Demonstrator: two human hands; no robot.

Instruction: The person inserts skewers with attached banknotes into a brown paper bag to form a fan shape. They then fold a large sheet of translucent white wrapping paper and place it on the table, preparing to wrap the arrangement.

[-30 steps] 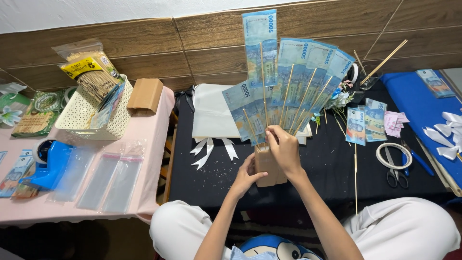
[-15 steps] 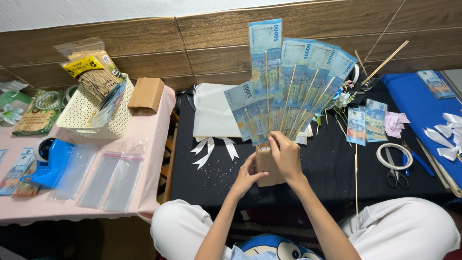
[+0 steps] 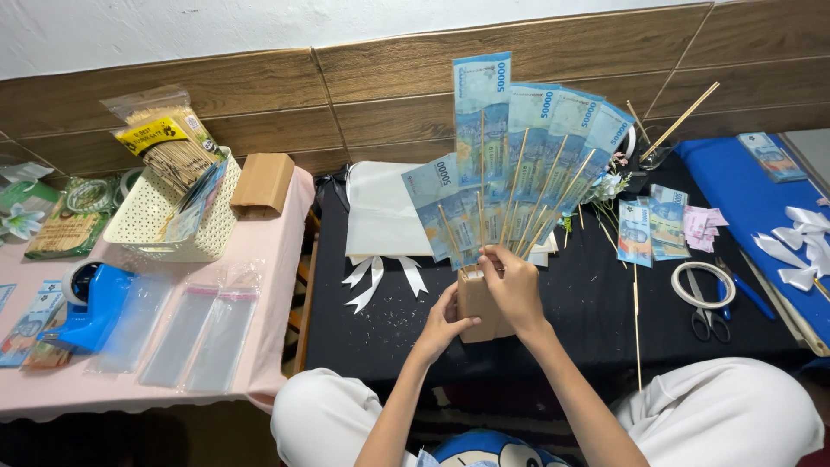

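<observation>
A fan of several blue banknotes (image 3: 519,156) taped to thin wooden skewers stands up from a small brown block (image 3: 478,304) over the black table (image 3: 380,329). My left hand (image 3: 443,322) clasps the block from the left side. My right hand (image 3: 512,284) pinches the lower ends of the skewers where they enter the block's top. The tallest note stands at the fan's middle, shorter ones lean left, and others spread to the right.
Loose banknotes (image 3: 650,227), a tape ring (image 3: 702,285), scissors (image 3: 702,316) and a skewer (image 3: 638,329) lie right. White paper (image 3: 380,212) and ribbon (image 3: 380,275) lie behind. The pink table (image 3: 268,303) holds a basket (image 3: 160,220), clear sleeves (image 3: 203,333), a blue tape dispenser (image 3: 91,307), a brown box (image 3: 264,182).
The fan of notes has shifted slightly right and upright; my right hand stays at the skewer bases, my left hand stays on the block.
</observation>
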